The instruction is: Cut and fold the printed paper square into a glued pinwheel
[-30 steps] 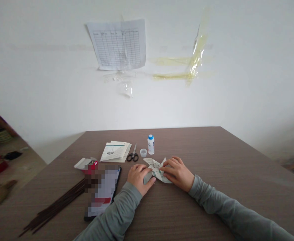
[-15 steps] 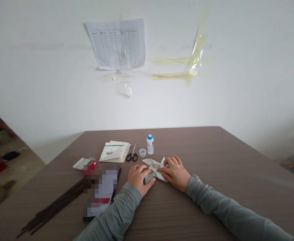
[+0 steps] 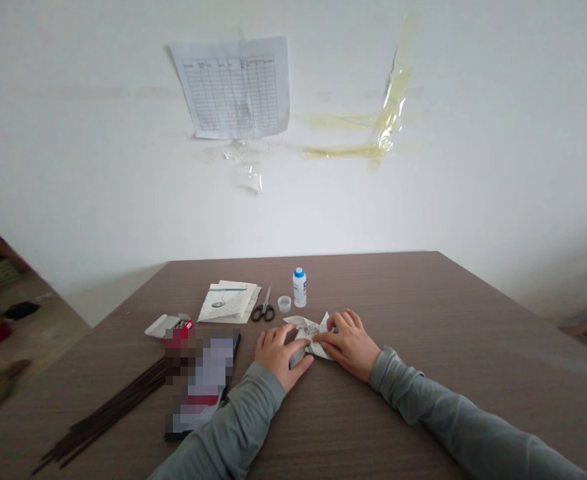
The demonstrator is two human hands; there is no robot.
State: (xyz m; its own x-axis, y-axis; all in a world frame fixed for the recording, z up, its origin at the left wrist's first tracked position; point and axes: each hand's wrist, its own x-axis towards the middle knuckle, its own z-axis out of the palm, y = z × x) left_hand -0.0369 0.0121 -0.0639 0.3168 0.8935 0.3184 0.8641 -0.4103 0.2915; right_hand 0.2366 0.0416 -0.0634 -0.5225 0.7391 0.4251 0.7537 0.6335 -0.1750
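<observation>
A pinwheel-shaped piece of folded printed paper (image 3: 307, 329) lies on the table, its pointed corners sticking up between my hands. My left hand (image 3: 277, 355) holds its left side, thumb and index finger on either side of a paper flap. From the right, my right hand (image 3: 349, 343) is closed on the paper, with its fingertips at the middle. Its fingers partly cover the right-hand folds.
Behind the paper stand a white bottle with a blue cap (image 3: 299, 288) and a small clear cup (image 3: 284, 305). Scissors (image 3: 263, 308), folded papers (image 3: 227, 301), an opened red-and-white box (image 3: 169, 325), a blurred phone (image 3: 208, 377) and dark thin sticks (image 3: 108, 413) lie leftward on the table (image 3: 423, 300).
My left thumb and index finger have shifted slightly right over the paper, and its fingers have spread a little. My right hand stays almost in place.
</observation>
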